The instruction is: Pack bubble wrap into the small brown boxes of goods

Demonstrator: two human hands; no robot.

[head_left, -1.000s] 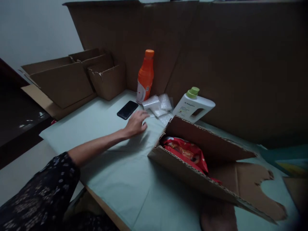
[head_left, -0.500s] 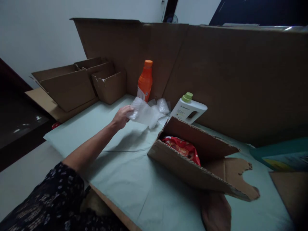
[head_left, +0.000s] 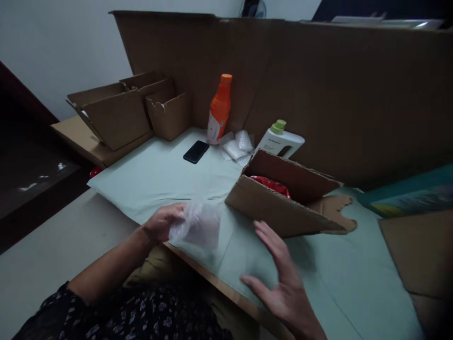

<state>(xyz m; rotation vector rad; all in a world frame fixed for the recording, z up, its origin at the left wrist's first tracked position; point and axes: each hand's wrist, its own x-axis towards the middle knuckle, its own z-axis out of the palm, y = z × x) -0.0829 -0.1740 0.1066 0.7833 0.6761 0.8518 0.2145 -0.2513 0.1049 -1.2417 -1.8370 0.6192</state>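
A piece of bubble wrap (head_left: 200, 226), blurred by motion, is held by its left side in my closed left hand (head_left: 166, 222) near the table's front edge. My right hand (head_left: 281, 278) is open, thumb and fingers spread, with nothing in it. Its fingertips are close to the front wall of an open cardboard box (head_left: 279, 212); whether they touch it I cannot tell. Inside that box a red package (head_left: 272, 185) partly shows. Behind the box, more bubble wrap (head_left: 234, 149) lies in a small pile.
An orange bottle (head_left: 220, 111) and a white bottle with a green cap (head_left: 281, 139) stand at the back. A black phone (head_left: 196, 152) lies on the pale green table cover (head_left: 152, 163). Brown boxes (head_left: 116, 115) stand at the left, before a tall cardboard wall (head_left: 318, 94).
My left hand has drawn the bubble wrap back toward the front edge, uncovering the phone. My right hand has come out from beneath the box's front side and spread open.
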